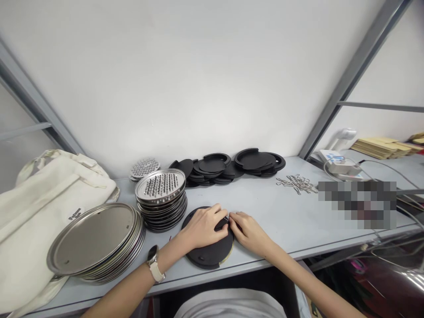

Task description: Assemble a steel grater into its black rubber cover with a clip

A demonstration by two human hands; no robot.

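Note:
A black round disc [212, 255] lies on the table before me, with a thin gold-coloured edge showing at its lower right. My left hand [206, 226] rests over it, fingers curled and thumb bent around its far right part. A small dark shiny piece [226, 218] shows by my left fingertips. My right hand [249, 233] is closed in a pinch at the disc's right rim, close to my left fingers; what it pinches is hidden. To the left of the disc stands a stack of round metal grater plates [161, 185].
Round metal trays [96, 238] are stacked at left by a cream cloth bag [43, 212]. Black rings and discs [212, 165] are piled along the wall. Bent wire pieces [297, 183] lie to the right. Metal posts [356, 57] flank the table [265, 198].

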